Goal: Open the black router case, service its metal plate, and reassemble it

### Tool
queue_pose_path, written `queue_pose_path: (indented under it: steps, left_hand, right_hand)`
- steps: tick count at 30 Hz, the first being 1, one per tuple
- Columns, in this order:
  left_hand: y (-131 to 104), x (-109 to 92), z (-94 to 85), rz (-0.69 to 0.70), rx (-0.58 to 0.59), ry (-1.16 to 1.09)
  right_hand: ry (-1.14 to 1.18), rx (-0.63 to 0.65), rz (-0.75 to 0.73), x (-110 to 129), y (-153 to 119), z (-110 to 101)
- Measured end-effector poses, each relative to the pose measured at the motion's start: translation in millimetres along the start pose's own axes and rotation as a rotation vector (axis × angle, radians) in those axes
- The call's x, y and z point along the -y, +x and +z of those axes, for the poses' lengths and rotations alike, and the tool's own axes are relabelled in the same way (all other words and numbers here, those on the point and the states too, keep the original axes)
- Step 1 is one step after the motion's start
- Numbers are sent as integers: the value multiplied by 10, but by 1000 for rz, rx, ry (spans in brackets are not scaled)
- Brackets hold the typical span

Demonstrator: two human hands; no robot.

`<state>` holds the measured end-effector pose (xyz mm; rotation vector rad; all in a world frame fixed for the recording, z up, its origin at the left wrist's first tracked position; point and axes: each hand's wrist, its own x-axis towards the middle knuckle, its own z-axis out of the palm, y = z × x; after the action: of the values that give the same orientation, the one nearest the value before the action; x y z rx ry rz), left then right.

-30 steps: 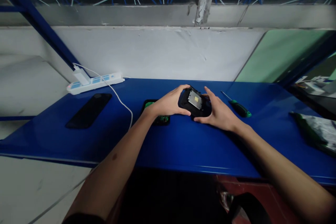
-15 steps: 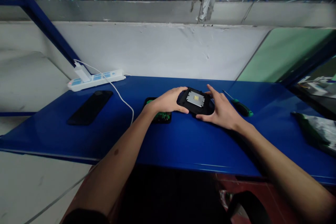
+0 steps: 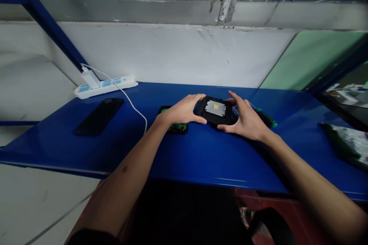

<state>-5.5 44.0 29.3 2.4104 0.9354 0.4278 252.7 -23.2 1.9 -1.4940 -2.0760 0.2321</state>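
Note:
A black rectangular housing (image 3: 211,118) carries a silver metal plate (image 3: 221,109) with a small yellowish square at its middle. My left hand (image 3: 184,110) grips the housing's left end, thumb in front and fingers behind. At the opposite end, my right hand (image 3: 249,121) holds the housing between thumb and fingers. Partly behind my left hand lies a black tray-like case (image 3: 181,128) with green parts inside. Just beyond my right hand is a screwdriver (image 3: 266,118) with a green and black handle; my fingers cover part of its shaft.
A black phone (image 3: 99,117) lies on the left of the blue table (image 3: 184,157). Behind it sits a white power strip (image 3: 106,86) with a plugged-in charger, whose white cable (image 3: 132,104) crosses the tabletop. A green and silver bag (image 3: 346,141) rests at the right edge.
The housing has turned slightly and its plate faces the camera more squarely. My right hand has shifted a little to the right, now covering more of the screwdriver's shaft. My left hand is nearly still.

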Motion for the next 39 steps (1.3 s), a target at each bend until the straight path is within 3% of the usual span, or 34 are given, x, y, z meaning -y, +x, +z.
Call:
queue_pose_path:
  steps: [22, 31, 39]
  left_hand:
    - [53, 72, -21, -42, 65, -197]
    - [132, -17, -44, -53, 109, -151]
    - [24, -84, 17, 29, 85, -51]
  right_hand:
    - [-22, -63, -37, -15, -16, 7]
    - [-40, -63, -52, 15, -19, -10]
    - [19, -39, -118, 34, -17, -31]
